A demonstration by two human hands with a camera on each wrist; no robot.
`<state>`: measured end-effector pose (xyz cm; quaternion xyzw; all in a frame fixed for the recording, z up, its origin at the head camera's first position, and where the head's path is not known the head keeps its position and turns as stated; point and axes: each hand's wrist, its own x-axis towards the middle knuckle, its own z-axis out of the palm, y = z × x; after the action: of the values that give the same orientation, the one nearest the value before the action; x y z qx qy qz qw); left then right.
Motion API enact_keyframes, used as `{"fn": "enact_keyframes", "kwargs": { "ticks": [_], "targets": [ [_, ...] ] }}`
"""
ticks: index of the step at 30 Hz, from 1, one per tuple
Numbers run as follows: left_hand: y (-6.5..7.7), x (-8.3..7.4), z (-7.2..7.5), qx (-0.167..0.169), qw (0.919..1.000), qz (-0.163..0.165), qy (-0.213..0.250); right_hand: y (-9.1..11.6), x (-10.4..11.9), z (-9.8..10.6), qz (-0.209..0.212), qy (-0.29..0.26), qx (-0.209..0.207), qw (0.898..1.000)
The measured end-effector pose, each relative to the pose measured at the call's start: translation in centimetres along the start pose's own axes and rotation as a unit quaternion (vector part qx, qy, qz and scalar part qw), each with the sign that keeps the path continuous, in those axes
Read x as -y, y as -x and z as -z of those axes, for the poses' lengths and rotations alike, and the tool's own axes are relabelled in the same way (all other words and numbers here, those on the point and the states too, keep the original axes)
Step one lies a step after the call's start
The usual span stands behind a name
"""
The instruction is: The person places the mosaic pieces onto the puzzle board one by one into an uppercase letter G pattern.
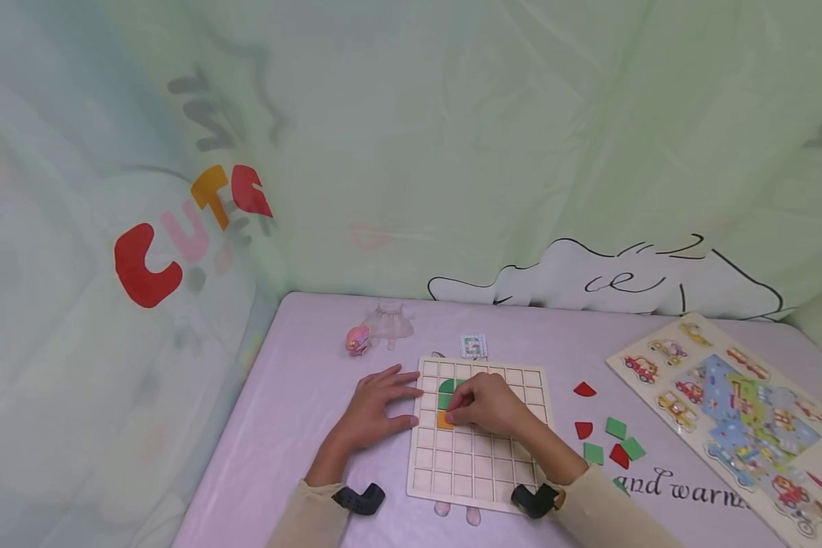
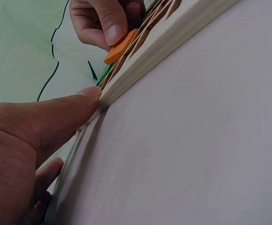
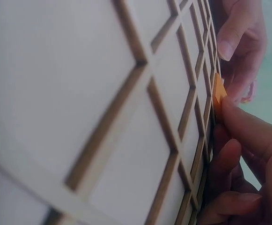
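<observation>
A wooden grid board (image 1: 433, 460) lies on the table, divided into square cells. My right hand (image 1: 491, 403) pinches an orange square tile (image 1: 444, 420) between thumb and fingers over a cell left of the board's middle; in the left wrist view the orange tile (image 2: 121, 47) is tilted above the grid. Just behind it, green pieces (image 1: 446, 396) sit in cells, partly hidden by the right hand. My left hand (image 1: 377, 407) rests at the board's left edge, fingers spread, with the thumb touching the rim.
Right of the board lie loose red quarter-circle pieces (image 1: 584, 390) and green square tiles (image 1: 616, 428). A picture puzzle board (image 1: 699, 426) with vehicles stands farther right. Behind the grid are a small card marked G (image 1: 473, 346) and a pink trinket (image 1: 358, 340).
</observation>
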<state>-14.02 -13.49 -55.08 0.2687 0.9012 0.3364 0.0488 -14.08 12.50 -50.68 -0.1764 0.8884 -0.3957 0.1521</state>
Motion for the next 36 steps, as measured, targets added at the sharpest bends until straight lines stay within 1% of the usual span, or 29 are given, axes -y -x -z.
{"fn": "enact_keyframes", "kwargs": {
  "ticks": [13,19,28,36],
  "targets": [
    [0.03,0.19,0.00,0.000,1.0000,-0.002,0.000,0.12,-0.08,-0.28,-0.007,0.001,-0.017,1.000],
    [0.04,0.06,0.04,-0.002,1.0000,0.000,0.000,0.20,0.02,-0.28,-0.014,0.013,-0.021,1.000],
    [0.02,-0.15,0.10,-0.012,0.9998,-0.011,-0.010,0.37,0.39,-0.20,-0.039,0.015,-0.021,0.999],
    [0.05,-0.14,0.10,-0.005,1.0000,-0.002,-0.005,0.48,0.15,-0.01,-0.035,0.016,-0.022,0.999]
  ]
}}
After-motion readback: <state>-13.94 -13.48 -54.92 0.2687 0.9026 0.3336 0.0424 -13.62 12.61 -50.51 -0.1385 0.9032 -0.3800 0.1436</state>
